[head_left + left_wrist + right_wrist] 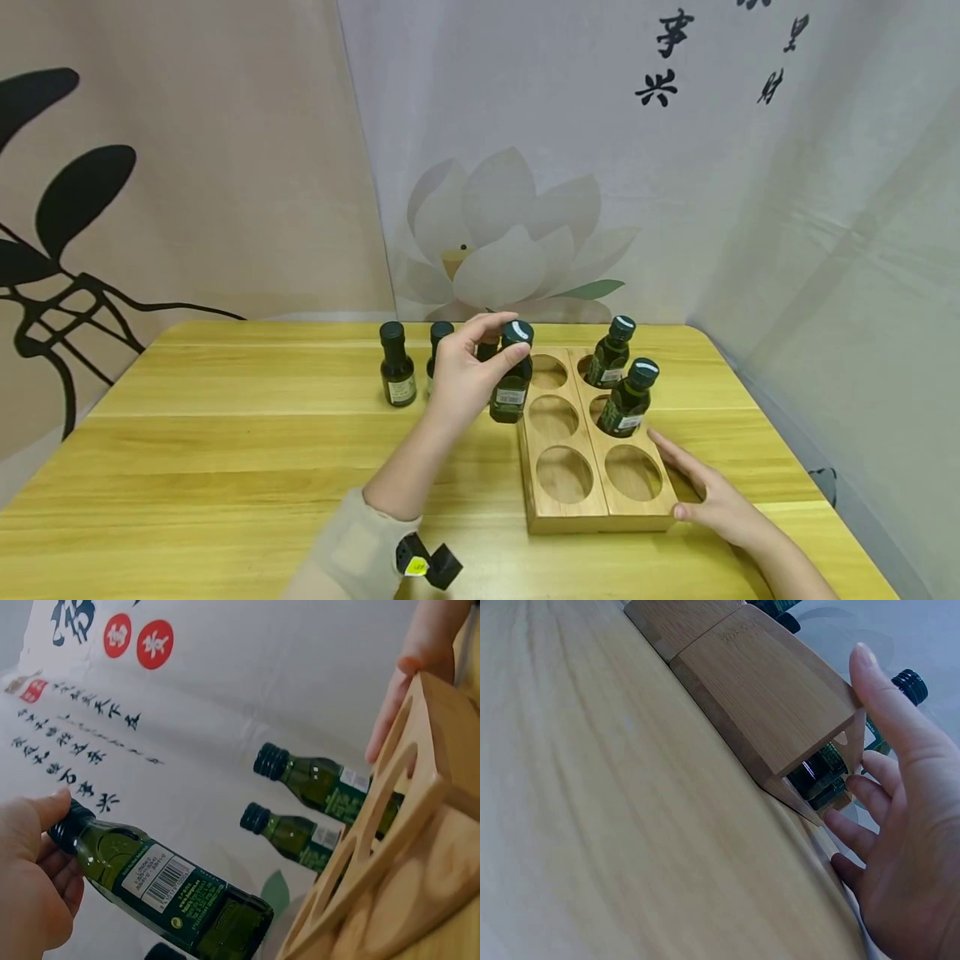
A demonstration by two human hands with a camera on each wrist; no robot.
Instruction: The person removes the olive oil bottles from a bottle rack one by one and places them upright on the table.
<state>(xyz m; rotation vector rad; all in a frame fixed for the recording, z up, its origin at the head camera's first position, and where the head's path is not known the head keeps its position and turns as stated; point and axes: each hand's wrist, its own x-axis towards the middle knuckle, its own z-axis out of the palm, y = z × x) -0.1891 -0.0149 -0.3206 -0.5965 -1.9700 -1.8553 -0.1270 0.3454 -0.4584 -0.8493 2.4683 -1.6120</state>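
A green glass bottle with a dark cap is pinched at its cap by the left hand, held just left of the wooden rack. The left wrist view shows that bottle tilted, thumb and fingers of the left hand around the cap. Two similar bottles stand in the back and middle holes of the rack's right column. At the rack's front right corner rests the right hand, thumb and fingers spread; in the right wrist view the hand is beside the rack.
A dark bottle stands on the wooden table left of the left hand. Another bottle is partly hidden behind that hand, and a third dark cap shows between its fingers. A printed cloth hangs behind the table.
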